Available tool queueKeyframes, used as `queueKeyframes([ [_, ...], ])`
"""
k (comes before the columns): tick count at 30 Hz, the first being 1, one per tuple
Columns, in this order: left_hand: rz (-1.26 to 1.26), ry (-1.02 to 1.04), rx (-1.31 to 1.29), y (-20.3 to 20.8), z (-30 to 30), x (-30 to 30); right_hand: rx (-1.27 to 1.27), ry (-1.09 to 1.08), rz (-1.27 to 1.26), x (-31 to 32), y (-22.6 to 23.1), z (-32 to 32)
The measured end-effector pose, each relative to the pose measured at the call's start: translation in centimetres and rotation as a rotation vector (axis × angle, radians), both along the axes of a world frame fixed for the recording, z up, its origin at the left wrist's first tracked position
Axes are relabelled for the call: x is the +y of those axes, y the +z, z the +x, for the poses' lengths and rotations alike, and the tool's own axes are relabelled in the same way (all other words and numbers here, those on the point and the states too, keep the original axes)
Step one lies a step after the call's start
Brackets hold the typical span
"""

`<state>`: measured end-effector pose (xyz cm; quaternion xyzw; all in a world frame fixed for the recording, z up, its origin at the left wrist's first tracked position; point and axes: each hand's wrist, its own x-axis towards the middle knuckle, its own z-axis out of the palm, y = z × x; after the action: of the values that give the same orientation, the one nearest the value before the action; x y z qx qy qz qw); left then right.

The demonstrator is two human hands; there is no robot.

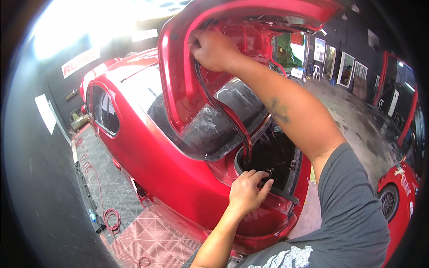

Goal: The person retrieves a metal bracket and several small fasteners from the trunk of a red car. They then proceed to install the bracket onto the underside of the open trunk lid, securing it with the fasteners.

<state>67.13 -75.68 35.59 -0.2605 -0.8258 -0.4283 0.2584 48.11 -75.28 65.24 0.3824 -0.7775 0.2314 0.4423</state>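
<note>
A red car's trunk lid (176, 89) stands raised over the open trunk (279, 156). My right hand (213, 50) is up at the lid's inner panel, its fingers closed around the upper end of a black cable (223, 109). From there the cable runs down beside the hinge arm into the trunk. Part of what the fingers grip is hidden behind the hand. My left hand (249, 192) lies low at the trunk opening's near left edge, thumb apart from lightly bent fingers, with nothing visible in it. A ring is on one of its fingers.
The rear window (210, 129) lies beneath the lid, dusty and streaked. To the left, a red hose (111, 221) coils on grey and red floor tiles (156, 232). Another red car (397, 196) stands at the right. Panels and frames (346, 69) lean along the far wall.
</note>
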Motion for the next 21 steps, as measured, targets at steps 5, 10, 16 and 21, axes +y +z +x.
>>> queueKeyframes([
  [5,0.029,0.013,-0.049,0.3,-0.1,-0.4,-0.261,0.166,-0.011,4.4,-6.3,8.4],
  [10,0.097,0.047,0.013,-0.6,-0.3,-0.5,-0.573,0.114,-0.236,15.1,-18.5,16.3],
  [16,0.498,-0.383,-0.201,0.2,1.7,3.2,-0.546,0.005,-0.281,21.4,-27.1,23.9],
  [21,0.523,-0.459,-0.396,2.1,5.2,8.3,-0.35,-0.024,-0.162,23.4,-27.1,25.3],
])
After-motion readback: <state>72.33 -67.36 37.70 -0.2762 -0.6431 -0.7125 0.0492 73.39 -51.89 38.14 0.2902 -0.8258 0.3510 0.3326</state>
